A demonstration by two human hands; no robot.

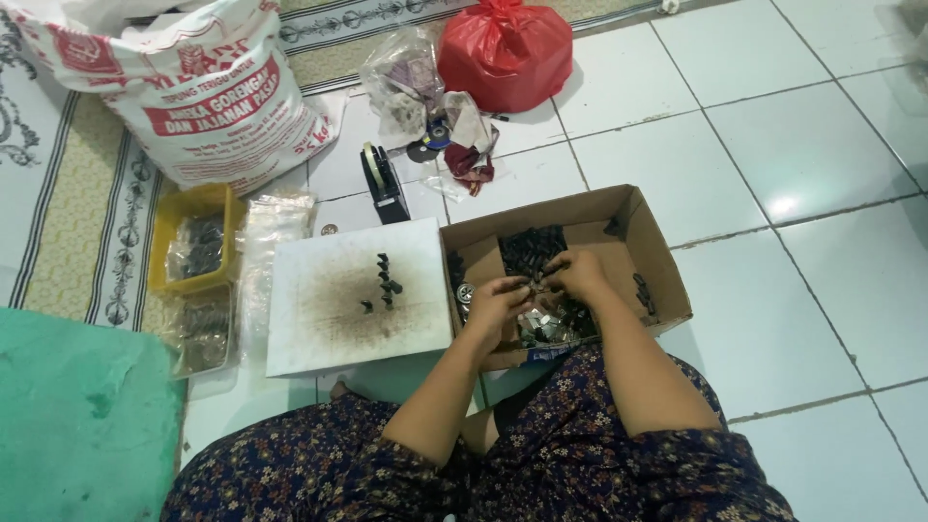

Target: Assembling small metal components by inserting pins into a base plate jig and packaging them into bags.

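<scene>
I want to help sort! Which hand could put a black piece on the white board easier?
Probably the left hand: it sits at the box edge beside the white board. The right hand is farther away, deeper over the box.

Both hands, the left hand (498, 304) and the right hand (577, 274), sit side by side inside the cardboard box (667, 280), over small parts (530, 249) piled in it. Just left of the box lies a flat board (319, 329) with a few small pieces (384, 285) on it. Left of the board stand two tubs (198, 280). Behind the board stands a tape dispenser (382, 179), behind that a large sack (203, 92) and a tied bag (505, 53)
</scene>
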